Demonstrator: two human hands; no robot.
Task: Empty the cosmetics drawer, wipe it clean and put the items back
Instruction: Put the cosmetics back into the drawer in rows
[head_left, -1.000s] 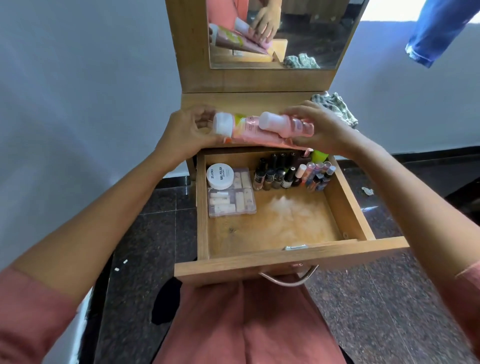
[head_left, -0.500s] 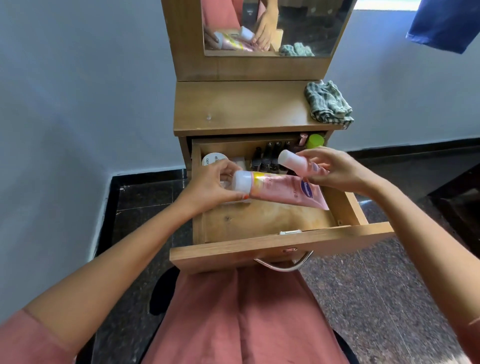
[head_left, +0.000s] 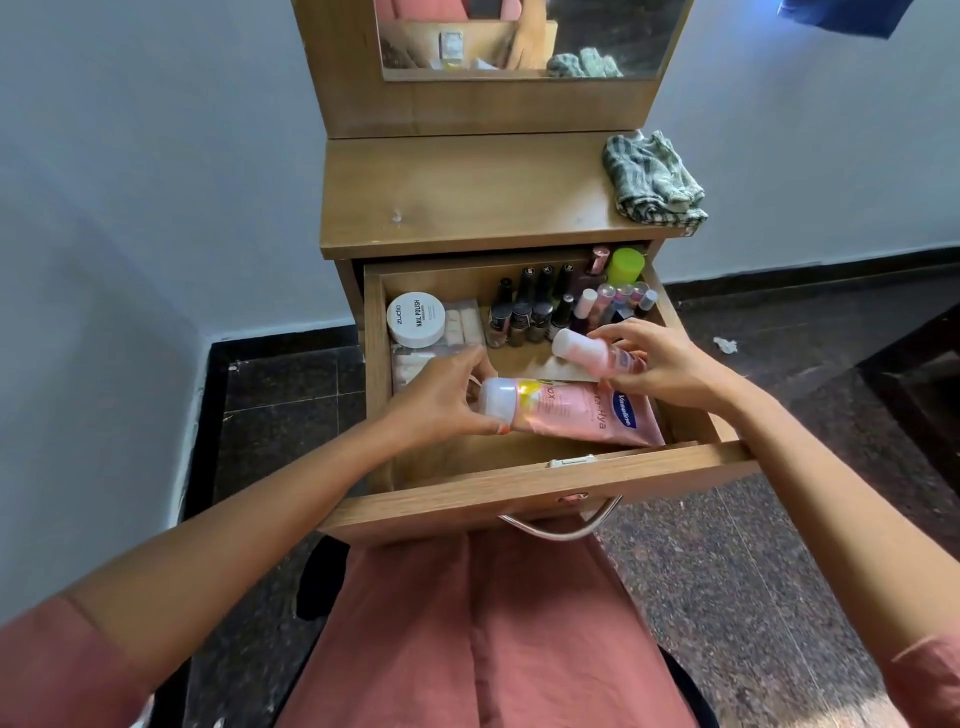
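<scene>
The wooden drawer (head_left: 540, 493) stands pulled out below the dresser top. My left hand (head_left: 441, 402) grips the white cap end of a pink Vaseline tube (head_left: 571, 413), which lies sideways low inside the drawer near its front. My right hand (head_left: 660, 366) holds a small pink bottle with a white cap (head_left: 584, 351) just above the tube. At the drawer's back stand several nail polish bottles (head_left: 524, 317) and lip tubes (head_left: 623, 299). A white round jar (head_left: 415, 319) sits on a clear box (head_left: 441, 343) at the back left.
A checked cloth (head_left: 652, 179) lies crumpled on the right of the dresser top (head_left: 457, 197). A mirror (head_left: 519, 36) rises behind it. A green cap (head_left: 626, 265) shows at the drawer's back right corner. My lap in pink fabric is under the drawer's metal handle (head_left: 561, 525).
Both hands have come down from over the dresser top into the drawer, carrying the pink tube and the small bottle. The tube now lies low near the drawer's front.
</scene>
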